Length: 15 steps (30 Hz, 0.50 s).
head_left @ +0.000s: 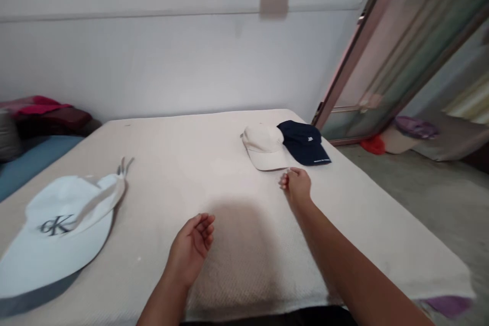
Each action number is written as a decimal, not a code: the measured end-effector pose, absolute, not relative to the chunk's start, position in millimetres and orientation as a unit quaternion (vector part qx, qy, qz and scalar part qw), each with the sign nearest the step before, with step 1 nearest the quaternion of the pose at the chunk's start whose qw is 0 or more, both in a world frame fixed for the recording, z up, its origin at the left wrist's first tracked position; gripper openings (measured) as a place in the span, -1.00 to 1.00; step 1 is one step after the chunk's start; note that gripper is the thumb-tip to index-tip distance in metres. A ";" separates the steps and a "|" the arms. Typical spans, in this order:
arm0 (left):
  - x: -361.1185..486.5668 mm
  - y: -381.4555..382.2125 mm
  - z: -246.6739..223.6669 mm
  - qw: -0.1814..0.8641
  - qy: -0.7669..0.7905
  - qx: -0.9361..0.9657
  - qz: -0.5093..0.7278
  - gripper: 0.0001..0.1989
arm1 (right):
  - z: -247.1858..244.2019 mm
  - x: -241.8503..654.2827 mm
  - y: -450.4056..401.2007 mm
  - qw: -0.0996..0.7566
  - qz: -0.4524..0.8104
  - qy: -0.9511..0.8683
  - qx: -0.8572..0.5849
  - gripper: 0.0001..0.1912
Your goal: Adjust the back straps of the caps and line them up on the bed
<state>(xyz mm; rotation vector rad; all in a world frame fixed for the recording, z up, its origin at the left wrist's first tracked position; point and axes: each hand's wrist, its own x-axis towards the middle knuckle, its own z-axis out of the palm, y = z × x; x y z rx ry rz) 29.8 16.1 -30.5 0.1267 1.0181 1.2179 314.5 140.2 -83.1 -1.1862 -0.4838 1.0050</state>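
My left hand point(193, 244) hovers over the near middle of the covered table, palm turned inward. Its fingers are loosely curled and apart from the thumb, holding nothing. Further out, my right hand point(297, 186) has its fingers curled in, with nothing visible in them. It is right by the brim of a cream cap point(263, 140); whether it touches the brim I cannot tell. A navy cap point(307, 142) with a small white emblem lies against the cream one on its right. On the near left sits a white cap point(64, 209) with dark "CK" lettering, its strap end sticking up.
A pale cloth covers the table point(179, 158), which meets a white wall point(171, 61) at the back. Dark red and pink fabric point(49, 109) lies beyond the left edge. On the right are a sliding door point(355, 61) and grey floor point(385, 178).
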 end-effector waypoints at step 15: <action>-97.6 -19.0 -31.0 0.500 0.403 -0.061 0.764 -0.77 | -80.3 223.2 23.4 0.565 0.378 -0.396 -0.618 -0.84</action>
